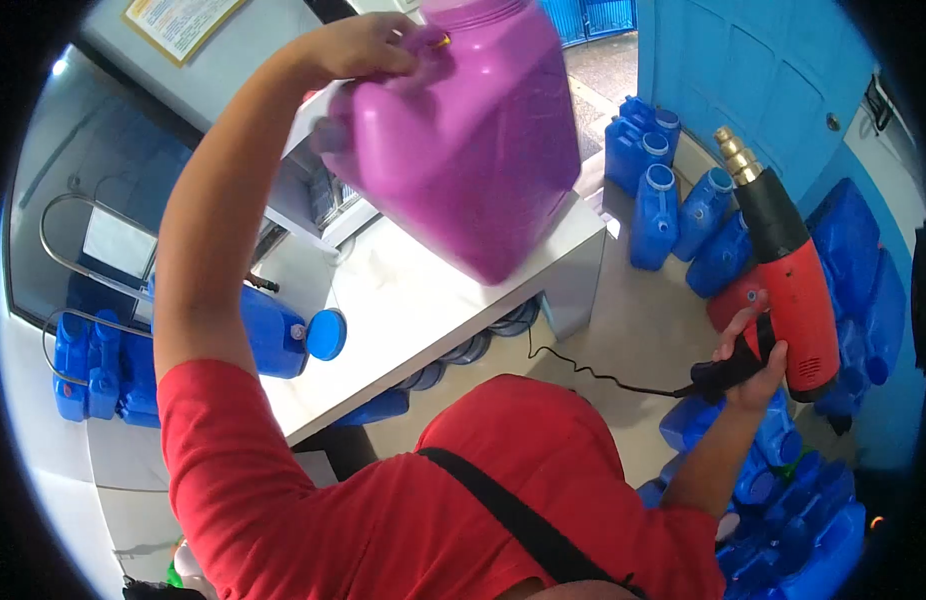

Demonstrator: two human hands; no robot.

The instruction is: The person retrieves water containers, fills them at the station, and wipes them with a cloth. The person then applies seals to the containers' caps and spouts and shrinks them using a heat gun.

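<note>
- Red shirt (513, 440) and black strap (523, 520) lie closest, at 6 o'clock.
- At 11 o'clock my left grip (371, 45) is closed around the handle of the purple jug (473, 170).
- The jug hangs tilted at 12 o'clock, its lower corner over the white table (383, 320); I cannot tell whether it touches.
- At 3 o'clock my right grip (760, 368) wraps the handle of a heat gun (798, 300), nozzle towards 11 o'clock.
- Holding well, I judge, means a firm wrist on the jug, and the nozzle clear of my arm and the blue jugs (657, 215) at 2 o'clock.
- The black cord (608, 379) runs towards 9 o'clock under the table; slack seems wise, lest it snag.
</note>
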